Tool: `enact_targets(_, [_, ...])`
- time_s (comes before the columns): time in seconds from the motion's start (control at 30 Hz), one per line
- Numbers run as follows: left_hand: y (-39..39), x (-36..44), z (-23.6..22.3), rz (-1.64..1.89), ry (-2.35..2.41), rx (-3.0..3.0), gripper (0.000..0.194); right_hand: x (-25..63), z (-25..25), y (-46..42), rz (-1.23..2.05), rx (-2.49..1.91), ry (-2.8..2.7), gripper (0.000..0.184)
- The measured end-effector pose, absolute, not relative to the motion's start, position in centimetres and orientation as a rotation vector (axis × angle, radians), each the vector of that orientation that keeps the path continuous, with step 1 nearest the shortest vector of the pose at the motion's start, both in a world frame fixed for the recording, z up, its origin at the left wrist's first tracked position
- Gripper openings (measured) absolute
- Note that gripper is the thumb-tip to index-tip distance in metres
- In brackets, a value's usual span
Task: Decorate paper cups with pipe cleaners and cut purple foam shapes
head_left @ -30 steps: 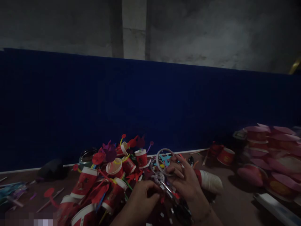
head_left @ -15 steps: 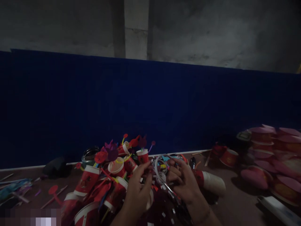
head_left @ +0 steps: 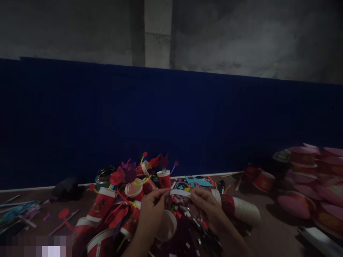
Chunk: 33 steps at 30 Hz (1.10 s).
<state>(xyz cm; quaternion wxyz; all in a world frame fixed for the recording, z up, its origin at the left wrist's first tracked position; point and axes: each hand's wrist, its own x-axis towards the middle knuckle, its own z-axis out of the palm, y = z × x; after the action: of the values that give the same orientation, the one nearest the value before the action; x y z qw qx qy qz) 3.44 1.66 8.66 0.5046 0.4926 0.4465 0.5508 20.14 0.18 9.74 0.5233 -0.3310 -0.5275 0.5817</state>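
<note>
A short white strip (head_left: 180,193), which looks like tape, stretches between my two hands, slightly bowed. My left hand (head_left: 152,210) is closed in a pinch at its left end. At its right end, my right hand (head_left: 207,205) has thumb and fingers closed on it. Just below my left hand stands an open paper cup (head_left: 167,226), its pale inside facing up. Behind the strip lie round tape rolls, partly hidden, and blue paper pieces (head_left: 199,182). Scissors with dark handles (head_left: 209,239) lie below my right hand, partly covered.
Red paper cups (head_left: 102,203) with coloured stems and discs crowd the left. A nested cup stack (head_left: 245,210) lies on its side at right. Farther right are pink-and-red cups (head_left: 302,160) in a pile and a white box (head_left: 318,239). A blue panel (head_left: 171,121) stands behind.
The strip has gone from a curved loop to a nearly straight band between my hands. Both hands have turned slightly, and the open cup below shows more.
</note>
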Motion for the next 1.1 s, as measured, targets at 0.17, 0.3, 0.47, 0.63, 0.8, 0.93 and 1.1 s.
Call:
enact_targets(0.17, [1.5, 3.0, 9.5, 1.323, 1.113, 1.204, 0.025, 20.8, 10.7, -0.5, 1.354, -0.923, -1.592, 0.030])
enact_targets(0.3, [1.4, 2.9, 9.6, 1.312, 1.095, 1.237, 0.024, 20.8, 11.0, -0.9, 1.357, -0.999, -1.721, 0.019])
enact_targets(0.47, [1.2, 3.3, 9.6, 1.340, 1.057, 1.366, 0.012, 19.7, 11.4, -1.3, 1.192, -1.081, -1.809, 0.017])
enact_targets(0.63, [1.1, 3.6, 9.3, 1.348, 1.035, 1.433, 0.008, 19.0, 11.2, -1.2, 0.907, -1.175, -1.917, 0.022])
enact_targets(0.8, [1.4, 3.6, 9.0, 1.366, 0.982, 1.439, 0.010, 19.2, 11.2, -1.1, 0.886, -1.200, -1.906, 0.024])
enact_targets(0.93, [1.6, 3.7, 8.3, 1.324, 0.940, 1.508, 0.011, 19.4, 11.0, -1.0, 0.833, -1.284, -1.920, 0.029])
enact_targets(1.1, [1.7, 3.5, 8.0, 1.342, 0.997, 1.646, 0.012, 19.4, 11.4, -1.1, 0.705, -1.334, -2.007, 0.028])
